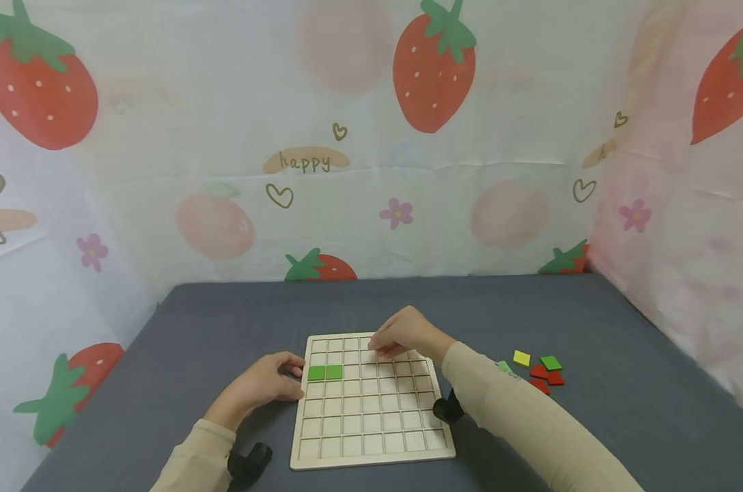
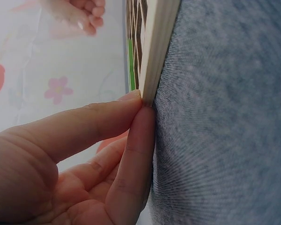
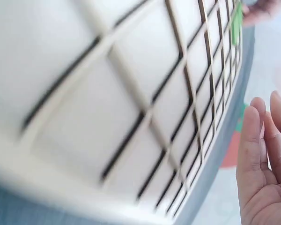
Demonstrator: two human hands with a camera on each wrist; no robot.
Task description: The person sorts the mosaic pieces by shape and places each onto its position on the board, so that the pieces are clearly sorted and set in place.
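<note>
A pale wooden grid board (image 1: 371, 463) lies on the table, with two green square tiles (image 1: 334, 372) side by side in its third row at the left. At the board's left edge, my left hand (image 1: 257, 383) pinches the rim; the left wrist view shows thumb (image 2: 98, 119) and a finger meeting at the edge of the board (image 2: 157, 51). My right hand (image 1: 408, 333) is above the far part of the board. In the right wrist view its fingers (image 3: 250, 145) are nearly straight, a narrow gap separates them from the thumb, and no tile shows between them.
Right of the board lie loose tiles: a yellow tile (image 1: 522, 358), a green tile (image 1: 551, 363), several red tiles (image 1: 554, 378), and another green tile (image 1: 504, 367) partly hidden by the right sleeve (image 1: 519, 403). A strawberry-patterned curtain (image 1: 371, 225) surrounds the dark grey table (image 1: 242, 307).
</note>
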